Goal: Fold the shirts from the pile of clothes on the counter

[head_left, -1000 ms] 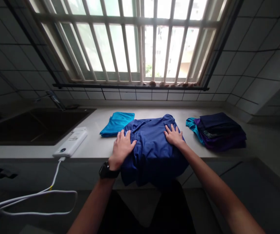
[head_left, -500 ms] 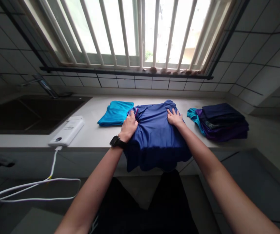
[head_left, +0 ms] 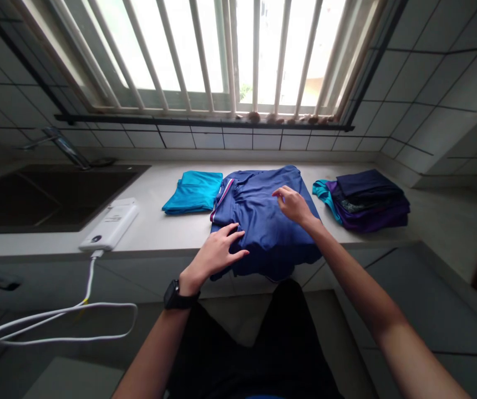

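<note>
A dark blue garment (head_left: 263, 221) with a white-and-red striped band on its left edge lies wrinkled on the counter, its near part draping over the front edge. My left hand (head_left: 217, 249) is at its near left corner, fingers spread and holding nothing. Above the middle right of the cloth is my right hand (head_left: 294, 205), its fingers loosely bent and no cloth visibly gripped. Left of the garment is a folded bright blue cloth (head_left: 194, 191). On the right sits a stack of folded dark blue, purple and turquoise clothes (head_left: 367, 199).
A white power bank-like device (head_left: 111, 224) with a white cable (head_left: 91, 277) lies near the counter's front edge. Farther left is a dark sink (head_left: 47, 194) with a metal faucet (head_left: 66, 147). A barred window (head_left: 222, 61) rises behind the white counter (head_left: 155, 233).
My left hand has let go of the striped edge and come back toward me, fingers spreading. My right hand has lifted off the cloth and its fingers have bent. The striped band now shows flatter.
</note>
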The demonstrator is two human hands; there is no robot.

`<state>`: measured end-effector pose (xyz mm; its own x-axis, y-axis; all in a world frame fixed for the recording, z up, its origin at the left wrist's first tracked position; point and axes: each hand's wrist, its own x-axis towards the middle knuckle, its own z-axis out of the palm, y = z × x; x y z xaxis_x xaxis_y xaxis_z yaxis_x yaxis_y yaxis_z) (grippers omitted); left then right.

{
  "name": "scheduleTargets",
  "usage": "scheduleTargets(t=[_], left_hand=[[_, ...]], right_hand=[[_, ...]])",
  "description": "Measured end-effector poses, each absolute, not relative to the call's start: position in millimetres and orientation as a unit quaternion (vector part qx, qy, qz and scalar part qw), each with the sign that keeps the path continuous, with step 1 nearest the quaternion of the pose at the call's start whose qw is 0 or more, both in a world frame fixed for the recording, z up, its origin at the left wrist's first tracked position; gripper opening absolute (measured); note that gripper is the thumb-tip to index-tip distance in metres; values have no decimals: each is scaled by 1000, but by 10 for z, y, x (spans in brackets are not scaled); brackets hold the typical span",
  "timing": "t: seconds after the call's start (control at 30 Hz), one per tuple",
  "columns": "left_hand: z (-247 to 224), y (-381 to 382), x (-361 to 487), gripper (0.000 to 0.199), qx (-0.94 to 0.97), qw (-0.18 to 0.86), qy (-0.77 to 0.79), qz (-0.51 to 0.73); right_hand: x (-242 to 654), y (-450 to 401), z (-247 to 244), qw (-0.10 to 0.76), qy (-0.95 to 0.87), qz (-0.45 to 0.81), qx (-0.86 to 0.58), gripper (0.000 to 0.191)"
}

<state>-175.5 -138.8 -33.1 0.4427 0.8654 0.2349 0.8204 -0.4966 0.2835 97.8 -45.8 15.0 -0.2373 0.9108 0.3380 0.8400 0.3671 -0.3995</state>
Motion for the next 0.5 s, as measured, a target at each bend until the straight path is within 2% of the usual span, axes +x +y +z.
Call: scheduleTargets(t=[0.07, 0.13, 0.2, 0.23, 0.27, 0.37, 0.43, 0.5], left_hand=[[-468, -1447, -1787, 64, 848, 45, 500, 169], [-548, -1468, -1789, 69, 848, 22, 500, 172], [-579, -1476, -1773, 69, 846, 7, 505, 174], [-583, -1478, -1764, 69, 845, 4, 506, 173], [-584, -1477, -1755, 69, 844, 3, 508, 171], [-576, -1457, -1739, 70, 843, 5, 510, 172], [-570, -1441, -1745, 70, 843, 7, 510, 174], [-571, -1452, -1777, 66, 843, 5, 504, 187]], right_hand=[[1113, -1057, 16, 324, -755, 234, -519, 36], [1289, -1622, -321, 237, -691, 466, -499, 33], [1424, -2012, -794, 177, -581, 574, -549, 28], [1454, -2118, -1039, 208, -548, 563, -582, 22], [1453, -2169, -1266, 276, -535, 524, -602, 25], [1309, -2101, -1716, 452, -455, 469, -608, 63], [1179, -2014, -1801, 492, -413, 500, -581, 70], [1096, -1982, -1762, 504, -389, 522, -568, 65]])
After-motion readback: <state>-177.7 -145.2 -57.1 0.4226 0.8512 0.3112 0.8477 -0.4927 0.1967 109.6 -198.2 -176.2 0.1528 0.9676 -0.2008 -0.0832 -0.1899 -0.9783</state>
